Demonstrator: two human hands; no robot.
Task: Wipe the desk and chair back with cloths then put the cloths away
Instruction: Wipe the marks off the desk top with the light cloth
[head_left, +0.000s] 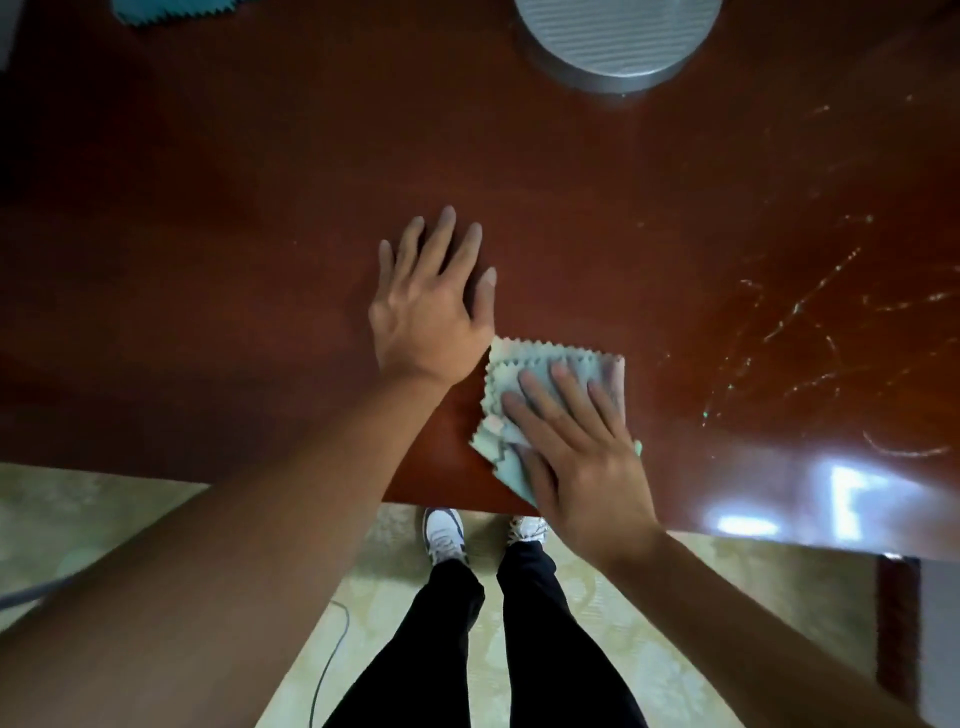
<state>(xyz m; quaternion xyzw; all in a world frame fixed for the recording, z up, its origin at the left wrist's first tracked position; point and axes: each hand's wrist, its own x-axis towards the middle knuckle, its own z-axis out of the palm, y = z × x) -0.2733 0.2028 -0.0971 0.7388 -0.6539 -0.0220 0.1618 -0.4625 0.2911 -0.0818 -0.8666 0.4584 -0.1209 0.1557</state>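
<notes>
Reddish counter (260, 182) shines; right hand (576, 457) presses flat, straight fingers (566, 395) on the pale cloth (524, 358), left hand (431, 306) splayed beside. Streaks right of them need firm, overlapping strokes.

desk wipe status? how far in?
Done: nothing clearly finished. In hand: right hand presses pale cloth flat near the desk's front edge; left hand rests flat on it. Left: streaks at right, chair back out of view, teal cloth unused.

hands 2: left (434, 301), right (576, 457) | cloths 2: pale (524, 364), teal (171, 13) | desk 1 (234, 208) | disc 1 (618, 41) | shoes 2 (444, 535) | cable 1 (332, 654)
</notes>
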